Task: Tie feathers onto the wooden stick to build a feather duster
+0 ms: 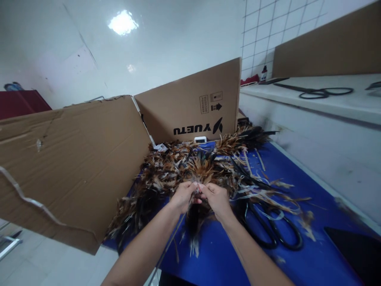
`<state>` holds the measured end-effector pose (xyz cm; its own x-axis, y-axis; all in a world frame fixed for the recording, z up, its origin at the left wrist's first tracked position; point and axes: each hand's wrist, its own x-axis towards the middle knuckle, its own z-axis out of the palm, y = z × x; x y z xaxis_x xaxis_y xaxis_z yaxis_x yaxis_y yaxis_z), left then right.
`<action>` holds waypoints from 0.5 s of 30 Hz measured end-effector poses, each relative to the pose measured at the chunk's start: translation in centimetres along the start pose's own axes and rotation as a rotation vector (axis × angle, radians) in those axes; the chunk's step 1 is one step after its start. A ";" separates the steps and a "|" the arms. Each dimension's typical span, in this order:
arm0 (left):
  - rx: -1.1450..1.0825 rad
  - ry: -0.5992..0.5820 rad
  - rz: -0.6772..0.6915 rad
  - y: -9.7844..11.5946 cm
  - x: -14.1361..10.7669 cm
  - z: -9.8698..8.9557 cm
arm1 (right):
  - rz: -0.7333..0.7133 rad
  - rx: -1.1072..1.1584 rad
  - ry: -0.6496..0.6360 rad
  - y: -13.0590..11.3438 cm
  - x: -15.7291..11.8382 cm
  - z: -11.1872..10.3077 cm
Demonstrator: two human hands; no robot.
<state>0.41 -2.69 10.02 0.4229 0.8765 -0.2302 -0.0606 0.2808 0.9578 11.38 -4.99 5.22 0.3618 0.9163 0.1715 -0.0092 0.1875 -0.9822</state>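
My left hand (183, 195) and my right hand (214, 198) meet over the middle of the blue tabletop (220, 254), thumbs and fingers pinched close together. Between them they grip a bunch of brown and black feathers (202, 170), which fans out away from me; dark feathers also hang below my fingers. Around and behind my hands spreads a pile of loose feathers (160, 169). Just right of my right hand lie large scissors with black handles (275, 226), their blades partly covered by feathers and pale strands.
Cardboard panels (190, 103) wall off the left and back. A small white digital device (200, 140) stands at the back panel. Another pair of scissors (321, 91) and a small bottle (264, 74) rest on a white ledge (366, 95). A black flat object (354, 254) lies at front right.
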 end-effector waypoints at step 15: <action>0.293 0.316 0.293 -3.8 1.7 -0.7 | 0.064 -0.084 0.018 2.4 0.3 0.9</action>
<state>0.73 -2.03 5.90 0.1299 0.9899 0.0575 0.1387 -0.0756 0.9874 10.62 -3.97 3.02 0.3799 0.9187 0.1079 0.0456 0.0979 -0.9941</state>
